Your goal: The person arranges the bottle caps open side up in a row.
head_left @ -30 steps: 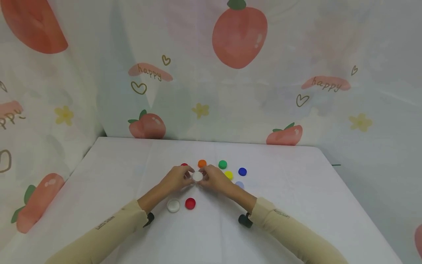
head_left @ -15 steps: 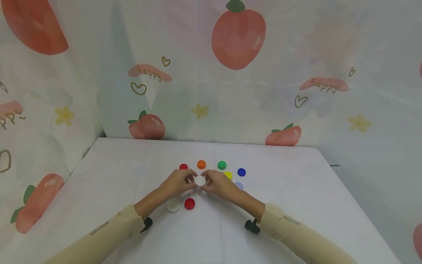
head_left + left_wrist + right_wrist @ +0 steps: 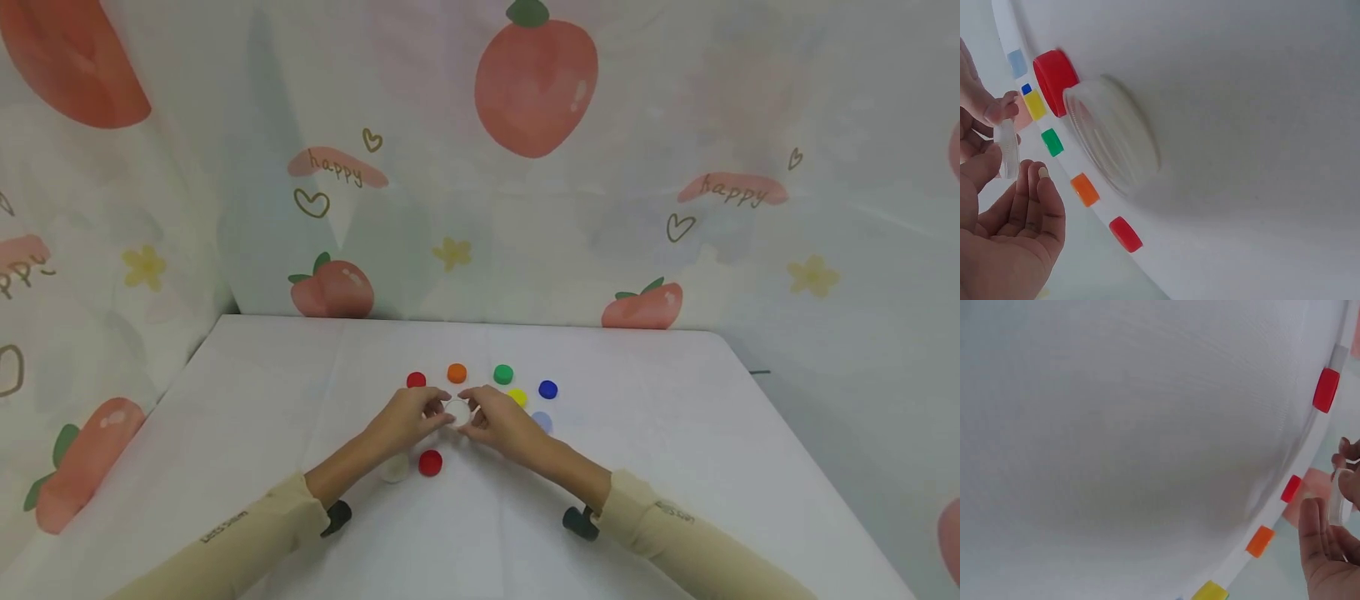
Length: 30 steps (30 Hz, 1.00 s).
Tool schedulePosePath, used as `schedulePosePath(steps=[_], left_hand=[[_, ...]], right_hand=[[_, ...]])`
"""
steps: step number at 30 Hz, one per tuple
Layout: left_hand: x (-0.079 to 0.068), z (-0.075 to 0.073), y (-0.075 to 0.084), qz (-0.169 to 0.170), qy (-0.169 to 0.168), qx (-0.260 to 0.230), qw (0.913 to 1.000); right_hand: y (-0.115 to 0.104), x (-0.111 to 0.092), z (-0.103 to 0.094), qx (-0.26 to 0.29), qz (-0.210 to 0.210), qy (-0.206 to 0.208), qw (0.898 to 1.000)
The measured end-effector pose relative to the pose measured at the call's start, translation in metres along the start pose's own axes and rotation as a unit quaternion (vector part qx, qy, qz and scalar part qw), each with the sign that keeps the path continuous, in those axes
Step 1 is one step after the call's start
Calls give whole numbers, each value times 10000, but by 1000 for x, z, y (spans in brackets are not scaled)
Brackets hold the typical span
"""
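Both hands meet over the middle of the table around a translucent white bottle cap (image 3: 458, 412). Its ribbed edge shows in the left wrist view, where the cap (image 3: 1009, 150) stands on edge above the tabletop. My left hand (image 3: 408, 417) holds it from the left, thumb on the lower side. From the right my right hand (image 3: 501, 423) grips its rim with thumb and fingers. Nearer to me lie a red cap (image 3: 431, 463) and a wider translucent lid (image 3: 395, 469), the lid partly covered by the left wrist in the head view.
Beyond the hands several caps form a loose arc: red (image 3: 416, 380), orange (image 3: 457, 373), green (image 3: 503, 374), dark blue (image 3: 548, 390), yellow (image 3: 517, 397) and light blue (image 3: 542, 422). A white cloth covers the table (image 3: 637, 500), with a printed curtain (image 3: 420, 192) behind.
Both hands, still on the translucent cap, have shifted slightly toward me and to the right. The red cap behind the left hand has come into fuller view. Caps on the table have stayed put.
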State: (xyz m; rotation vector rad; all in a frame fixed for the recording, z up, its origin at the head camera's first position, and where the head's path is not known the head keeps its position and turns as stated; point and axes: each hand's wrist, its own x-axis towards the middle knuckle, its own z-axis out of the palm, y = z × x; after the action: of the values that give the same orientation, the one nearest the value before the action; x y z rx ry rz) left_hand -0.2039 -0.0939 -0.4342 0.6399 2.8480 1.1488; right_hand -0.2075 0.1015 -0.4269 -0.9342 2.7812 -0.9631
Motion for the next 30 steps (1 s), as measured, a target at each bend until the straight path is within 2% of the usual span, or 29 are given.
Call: schedulePosePath(steps=[5,9,12,16,21,25,30], left_hand=[[0,1,3,-43,-14,-68,10000],[-2,1,4,148,-38,-143,9998],[-2,2,6,319,-48,-149,9994],[-3,3,7,458,-59,-146,9988],[-6,3,8,829,-98,-225,9963],[-6,4,8,1067,-74,-123,9942],[-7,4,7,1287,-81,-2,9917]], right_hand=[[3,-5,1,182,-38,86,9998],[5,-10,-1,486,-90,192,9986],[7,-13,-3,772,39,172,9969],[10,-15,-4,1154,471,-130,9921],[16,-16,-7,1766,1047,-608,9768],[20,-17,-10,1935,1201,-767,9707],[22,-17,-13,2135,1181,-926,9654]])
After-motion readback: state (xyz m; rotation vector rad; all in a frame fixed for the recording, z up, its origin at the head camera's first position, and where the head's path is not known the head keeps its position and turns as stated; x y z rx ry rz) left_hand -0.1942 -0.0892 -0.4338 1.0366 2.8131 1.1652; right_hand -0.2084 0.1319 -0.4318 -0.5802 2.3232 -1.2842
